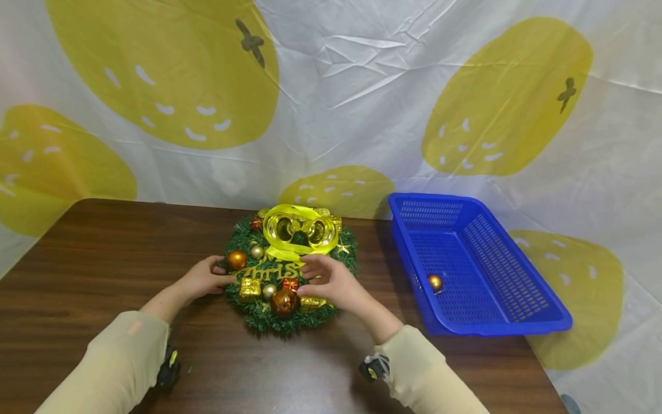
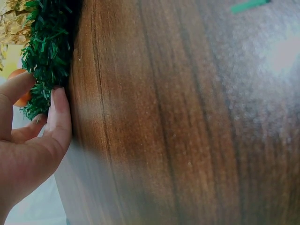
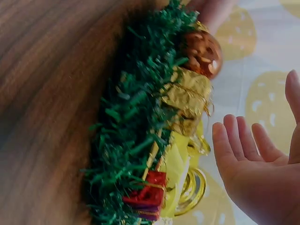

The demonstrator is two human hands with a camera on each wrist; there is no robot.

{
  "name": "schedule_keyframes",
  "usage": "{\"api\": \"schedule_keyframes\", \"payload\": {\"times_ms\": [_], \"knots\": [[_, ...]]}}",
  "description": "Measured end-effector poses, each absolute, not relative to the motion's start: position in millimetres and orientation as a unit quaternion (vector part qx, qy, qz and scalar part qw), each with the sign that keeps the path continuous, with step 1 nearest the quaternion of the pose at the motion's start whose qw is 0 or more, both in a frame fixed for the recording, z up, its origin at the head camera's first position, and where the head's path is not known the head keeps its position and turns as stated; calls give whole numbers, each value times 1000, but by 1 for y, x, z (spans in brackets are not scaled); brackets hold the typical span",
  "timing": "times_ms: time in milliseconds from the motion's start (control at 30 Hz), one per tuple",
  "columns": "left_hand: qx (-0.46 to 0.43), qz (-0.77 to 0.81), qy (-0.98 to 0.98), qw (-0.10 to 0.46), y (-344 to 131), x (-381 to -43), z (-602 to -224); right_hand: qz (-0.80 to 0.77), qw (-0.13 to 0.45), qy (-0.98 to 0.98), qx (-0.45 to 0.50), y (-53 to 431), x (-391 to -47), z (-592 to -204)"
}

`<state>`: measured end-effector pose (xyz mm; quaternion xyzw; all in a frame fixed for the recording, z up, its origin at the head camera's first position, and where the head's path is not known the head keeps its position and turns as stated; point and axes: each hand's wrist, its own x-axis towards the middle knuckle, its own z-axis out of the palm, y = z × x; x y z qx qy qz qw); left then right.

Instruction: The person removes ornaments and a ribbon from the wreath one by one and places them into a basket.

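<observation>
A green Christmas wreath (image 1: 276, 325) lies on the table, trimmed with baubles, gold and red gift boxes, gold lettering and a yellow ribbon bow with gold bells (image 1: 318, 231). At its left edge my left hand (image 1: 204, 279) grips the tinsel, thumb on the upper side and fingers along the outer rim, close to an orange bauble (image 1: 237, 260). My right hand (image 1: 333, 283) hovers over the wreath's right part and partly hides the lettering. In the right wrist view its fingers (image 3: 236, 140) are extended and hold nothing, beside the gold gift boxes (image 3: 187, 93) and copper bauble (image 3: 202, 54).
A blue plastic basket (image 1: 504, 330) stands on the table's right side with one small orange-gold bauble (image 1: 435, 282) inside. Behind the brown wooden table (image 1: 129, 241) hangs a white cloth (image 1: 341, 126) with yellow fruit prints. A small green scrap (image 2: 248, 5) lies on the table.
</observation>
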<state>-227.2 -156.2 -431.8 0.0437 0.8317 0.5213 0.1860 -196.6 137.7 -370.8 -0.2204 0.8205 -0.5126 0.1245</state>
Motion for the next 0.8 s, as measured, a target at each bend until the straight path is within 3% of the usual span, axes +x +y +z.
{"api": "schedule_keyframes", "payload": {"times_ms": [800], "knots": [[42,526,829,185,-156,-227,-432,-383,107,872,-286,117,-188,-390]]}}
